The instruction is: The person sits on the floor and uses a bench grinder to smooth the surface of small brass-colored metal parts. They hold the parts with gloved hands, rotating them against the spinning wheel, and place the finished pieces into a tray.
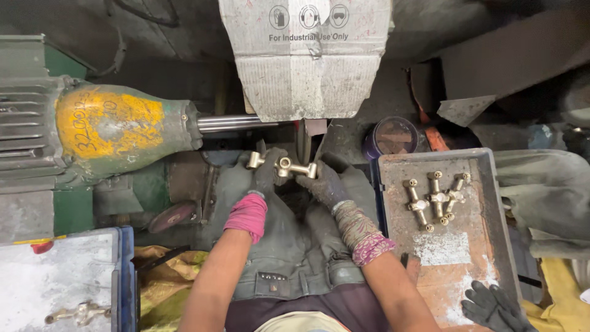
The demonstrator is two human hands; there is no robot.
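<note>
Both my hands wear dark, dirty gloves with pink cuffs. My left hand (pixel 265 175) and my right hand (pixel 326 183) grip the two ends of one brass tap fitting (pixel 284 166), a T-shaped body with a round opening in its middle. I hold it just below the grinding wheel (pixel 305 138), which is mostly hidden under a cardboard guard (pixel 306 61). A steel shaft (pixel 227 123) runs from the wheel left to a green and yellow motor (pixel 117 129). Three similar brass fittings (pixel 435 200) lie in a grey tray (pixel 491 203) to my right.
A second tray (pixel 58 276) at lower left holds one dull fitting (pixel 77 313). A purple round tin (pixel 393 136) stands behind the right tray. A spare dark glove (pixel 495 307) lies at the tray's near corner. A worn grinding disc (pixel 173 215) lies left of my lap.
</note>
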